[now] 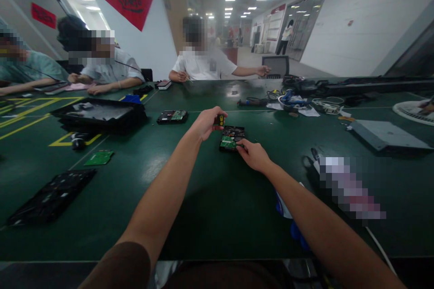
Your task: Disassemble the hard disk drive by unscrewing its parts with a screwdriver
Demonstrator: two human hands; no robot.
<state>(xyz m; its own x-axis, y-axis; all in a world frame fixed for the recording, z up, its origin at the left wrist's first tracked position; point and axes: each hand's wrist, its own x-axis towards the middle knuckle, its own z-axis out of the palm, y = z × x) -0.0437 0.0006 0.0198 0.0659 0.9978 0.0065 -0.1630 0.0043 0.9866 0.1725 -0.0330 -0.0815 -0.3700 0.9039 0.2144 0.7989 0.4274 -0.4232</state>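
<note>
In front of me lies a black hard drive [233,131] with a green circuit board [228,142] on its near part. My left hand [209,123] is closed around a short black-and-yellow tool handle [220,120], just above the drive's left side; the tool's tip cannot be made out. At the drive's near right corner is my right hand [253,154], its thumb and fingers pinched together at the board's edge. Whatever those fingertips hold is too small to tell.
A second drive [172,116] lies further left, near stacked black trays [100,115]. Closer on the left are a loose green board [99,158] and a black panel [52,196]. Cables [293,99] and a grey metal box [389,135] occupy the right. Several people sit opposite.
</note>
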